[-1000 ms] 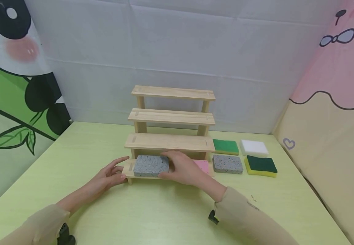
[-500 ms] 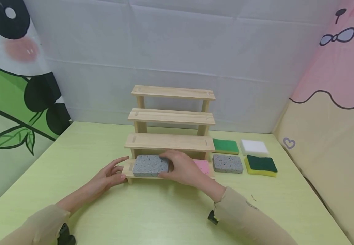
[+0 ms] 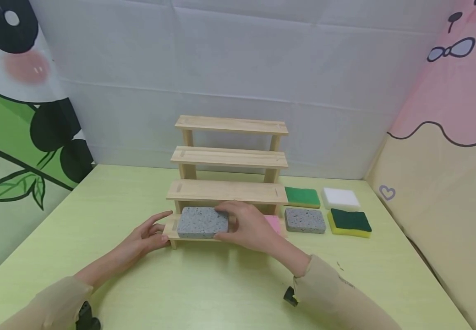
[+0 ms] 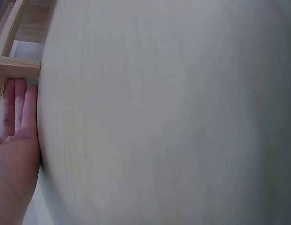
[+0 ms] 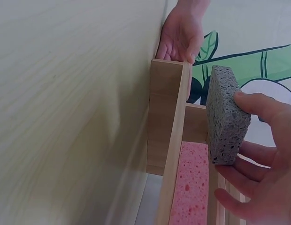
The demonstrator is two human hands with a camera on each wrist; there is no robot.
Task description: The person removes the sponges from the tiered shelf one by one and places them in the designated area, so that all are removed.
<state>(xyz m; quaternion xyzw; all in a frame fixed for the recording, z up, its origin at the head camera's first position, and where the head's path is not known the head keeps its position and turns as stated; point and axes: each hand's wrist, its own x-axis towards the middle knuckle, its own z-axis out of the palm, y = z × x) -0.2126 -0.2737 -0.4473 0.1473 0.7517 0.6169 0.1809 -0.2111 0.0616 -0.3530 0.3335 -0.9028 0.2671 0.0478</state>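
A wooden tiered rack (image 3: 227, 190) stands on the table. My right hand (image 3: 250, 226) pinches a grey speckled sponge (image 3: 203, 222) by its right end, thumb at the front and fingers behind. In the right wrist view this sponge (image 5: 226, 115) hangs just off the lowest board (image 5: 179, 110). A pink sponge (image 5: 192, 183) lies on that board; in the head view my right hand partly covers it. My left hand (image 3: 143, 236) touches the left end of the lowest board, its thumb at the front edge. Straight fingers (image 4: 29, 110) reach the support leg (image 4: 21, 68) in the left wrist view.
Right of the rack lie a green sponge (image 3: 303, 197), a white sponge (image 3: 341, 199), a second grey sponge (image 3: 305, 220) and a yellow sponge with a dark green top (image 3: 350, 222). A pale cloth backdrop (image 3: 229, 68) rises behind, with printed cartoon panels at both sides.
The grey sponge in my right hand has risen slightly off the lowest board. My left hand stays at the board's left end. The head view has shifted a little.
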